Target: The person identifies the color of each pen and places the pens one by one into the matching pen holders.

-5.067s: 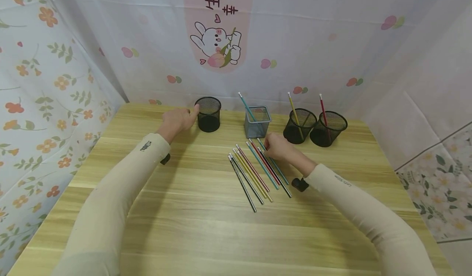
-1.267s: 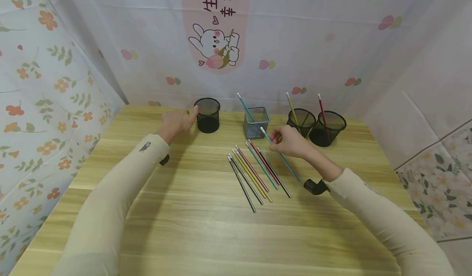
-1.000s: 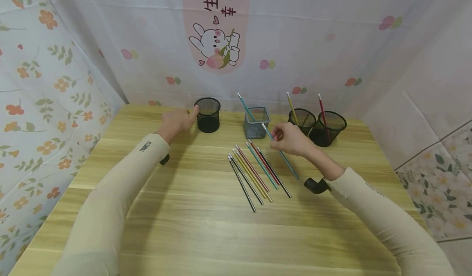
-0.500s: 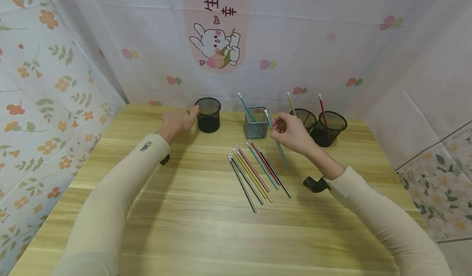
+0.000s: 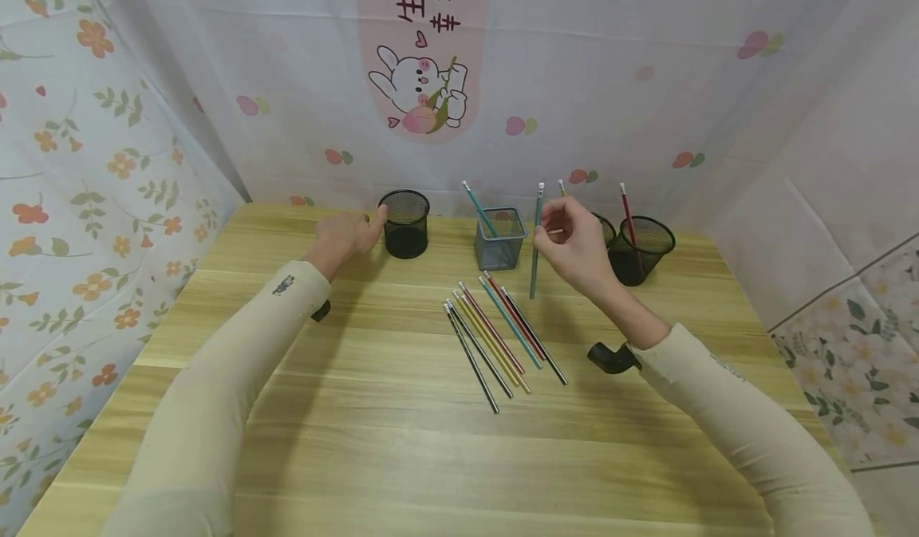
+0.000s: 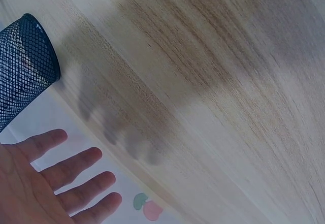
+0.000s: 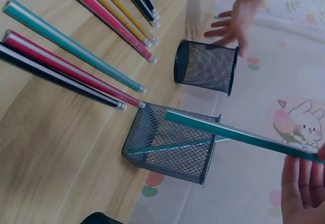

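My right hand pinches a teal pencil near its middle, eraser end up, nearly upright above the table. In the right wrist view that pencil passes in front of the grey square mesh pen holder, which has another teal pencil in it. My left hand is beside the round black mesh pen holder at the left, its thumb at the rim. Left wrist view: the fingers are extended and hold nothing; whether the thumb touches the holder is hidden there.
Several striped pencils in black, yellow, red and teal lie side by side on the wooden table. At the right stand two more round black holders; one has a red pencil, the other a yellow pencil, partly behind my right hand.
The right hand has picked the teal pencil up from the row, raised it and turned it from slanted to nearly upright. The left hand has stayed by the black pen holder.
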Demonstrator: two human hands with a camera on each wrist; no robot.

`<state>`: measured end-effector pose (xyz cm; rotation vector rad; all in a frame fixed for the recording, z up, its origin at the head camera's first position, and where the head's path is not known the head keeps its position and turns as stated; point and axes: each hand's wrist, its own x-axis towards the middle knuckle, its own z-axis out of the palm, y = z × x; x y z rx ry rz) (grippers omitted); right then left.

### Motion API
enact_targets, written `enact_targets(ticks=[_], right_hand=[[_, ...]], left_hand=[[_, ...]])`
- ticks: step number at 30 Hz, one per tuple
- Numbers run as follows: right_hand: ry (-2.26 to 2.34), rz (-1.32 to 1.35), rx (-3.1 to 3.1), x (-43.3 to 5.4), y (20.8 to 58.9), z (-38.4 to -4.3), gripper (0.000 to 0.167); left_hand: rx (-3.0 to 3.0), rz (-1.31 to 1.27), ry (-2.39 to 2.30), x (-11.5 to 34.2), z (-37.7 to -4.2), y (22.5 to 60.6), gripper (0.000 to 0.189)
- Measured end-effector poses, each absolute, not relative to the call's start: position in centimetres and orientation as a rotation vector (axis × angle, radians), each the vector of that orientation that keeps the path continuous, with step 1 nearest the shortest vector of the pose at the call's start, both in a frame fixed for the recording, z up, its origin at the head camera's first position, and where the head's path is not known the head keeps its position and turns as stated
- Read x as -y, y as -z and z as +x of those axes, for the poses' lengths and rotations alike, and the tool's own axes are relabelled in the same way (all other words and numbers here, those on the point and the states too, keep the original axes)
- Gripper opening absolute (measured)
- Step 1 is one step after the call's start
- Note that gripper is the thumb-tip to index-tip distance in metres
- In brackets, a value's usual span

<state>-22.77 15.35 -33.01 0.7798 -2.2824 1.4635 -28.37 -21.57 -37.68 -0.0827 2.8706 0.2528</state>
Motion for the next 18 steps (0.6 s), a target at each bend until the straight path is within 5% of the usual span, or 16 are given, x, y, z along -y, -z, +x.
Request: enact_targets(ticks=[18], right_hand=[[-1.527,0.841,2.034,-13.7,30.3,-22.3,0.014]], left_hand=[[-2.871,-0.090,-0.264,21.5,-28.4,37.7,0.101]])
